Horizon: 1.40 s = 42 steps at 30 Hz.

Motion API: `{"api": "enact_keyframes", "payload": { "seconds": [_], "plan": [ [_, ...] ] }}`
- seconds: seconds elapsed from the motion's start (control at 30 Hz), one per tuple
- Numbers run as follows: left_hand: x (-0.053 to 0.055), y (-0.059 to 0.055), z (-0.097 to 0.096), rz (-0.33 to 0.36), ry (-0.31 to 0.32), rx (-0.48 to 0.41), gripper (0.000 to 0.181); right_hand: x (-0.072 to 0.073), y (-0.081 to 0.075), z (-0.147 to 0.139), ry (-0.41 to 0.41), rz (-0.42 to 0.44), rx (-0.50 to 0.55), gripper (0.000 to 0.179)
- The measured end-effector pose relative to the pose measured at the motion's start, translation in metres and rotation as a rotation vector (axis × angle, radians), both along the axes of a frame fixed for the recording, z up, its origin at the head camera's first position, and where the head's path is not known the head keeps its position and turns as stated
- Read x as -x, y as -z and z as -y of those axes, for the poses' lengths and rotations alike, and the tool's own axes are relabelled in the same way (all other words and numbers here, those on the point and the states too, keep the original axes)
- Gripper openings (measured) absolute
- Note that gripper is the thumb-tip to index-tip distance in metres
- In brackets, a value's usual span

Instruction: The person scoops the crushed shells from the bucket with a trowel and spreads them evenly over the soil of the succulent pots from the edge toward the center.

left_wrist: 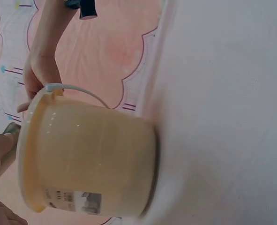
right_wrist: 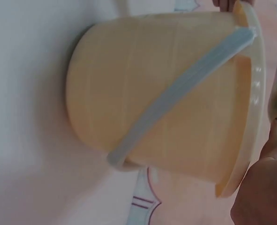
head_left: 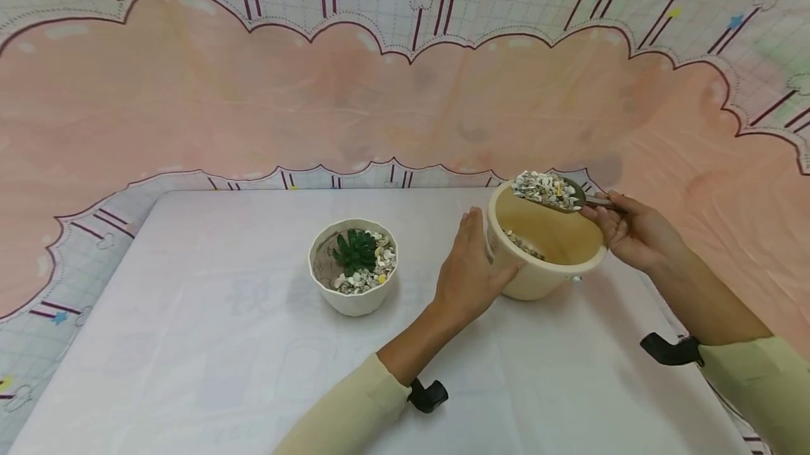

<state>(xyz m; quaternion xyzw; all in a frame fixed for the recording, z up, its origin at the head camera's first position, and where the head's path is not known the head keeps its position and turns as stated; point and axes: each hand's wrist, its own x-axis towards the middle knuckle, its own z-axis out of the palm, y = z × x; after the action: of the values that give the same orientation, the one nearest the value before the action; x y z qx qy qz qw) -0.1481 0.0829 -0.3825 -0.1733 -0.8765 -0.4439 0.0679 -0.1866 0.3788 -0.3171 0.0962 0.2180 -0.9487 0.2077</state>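
Observation:
A cream plastic bucket (head_left: 538, 283) stands on the table at the right, some small stones (head_left: 524, 244) inside it. Against its left side rests my left hand (head_left: 471, 276), fingers straight and thumb along the outside below the rim. My right hand (head_left: 642, 233) pinches the handle of a small metal scoop (head_left: 577, 193), held over the bucket's far rim. Heaped on the scoop are white and grey pebbles (head_left: 543, 189). To the left is a white faceted pot (head_left: 354, 304) with a green succulent (head_left: 356, 250); pebbles (head_left: 382, 258) cover the right and front of its soil.
The bucket's pale carrying handle (right_wrist: 175, 93) hangs down its side in the right wrist view. A printed label (left_wrist: 86, 201) is on its wall in the left wrist view. Under everything lies a white table covering (head_left: 221, 342); a patterned peach cloth (head_left: 316, 103) hangs behind.

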Motion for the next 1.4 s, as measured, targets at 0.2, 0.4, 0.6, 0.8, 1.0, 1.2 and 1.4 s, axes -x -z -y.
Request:
{"api": "enact_keyframes", "payload": {
  "seconds": [0.2, 0.4, 0.6, 0.8, 1.0, 1.2, 1.4],
  "plan": [
    [-0.011, -0.013, 0.026, -0.025, -0.031, -0.023, 0.099, 0.007, -0.011, 0.023, -0.054, 0.006, -0.011, 0.035],
    [-0.023, -0.026, 0.058, -0.080, -0.065, -0.067, 0.097, 0.013, -0.018, 0.052, -0.066, 0.015, -0.093, 0.034],
    [-0.036, -0.029, 0.101, -0.154, -0.127, -0.036, 0.096, 0.020, -0.018, 0.081, -0.101, 0.011, -0.142, 0.036],
    [-0.042, -0.024, 0.137, -0.162, -0.173, -0.001, 0.101, 0.024, -0.016, 0.101, -0.141, 0.011, -0.156, 0.039],
    [-0.042, -0.015, 0.161, -0.193, -0.245, 0.013, 0.108, 0.031, -0.015, 0.125, -0.215, 0.000, -0.166, 0.045],
    [-0.041, -0.009, 0.177, -0.174, -0.274, -0.005, 0.110, 0.036, -0.017, 0.143, -0.212, 0.032, -0.234, 0.041],
    [-0.041, 0.002, 0.191, -0.139, -0.302, 0.019, 0.113, 0.039, -0.015, 0.154, -0.196, 0.053, -0.317, 0.037]
  ]
}}
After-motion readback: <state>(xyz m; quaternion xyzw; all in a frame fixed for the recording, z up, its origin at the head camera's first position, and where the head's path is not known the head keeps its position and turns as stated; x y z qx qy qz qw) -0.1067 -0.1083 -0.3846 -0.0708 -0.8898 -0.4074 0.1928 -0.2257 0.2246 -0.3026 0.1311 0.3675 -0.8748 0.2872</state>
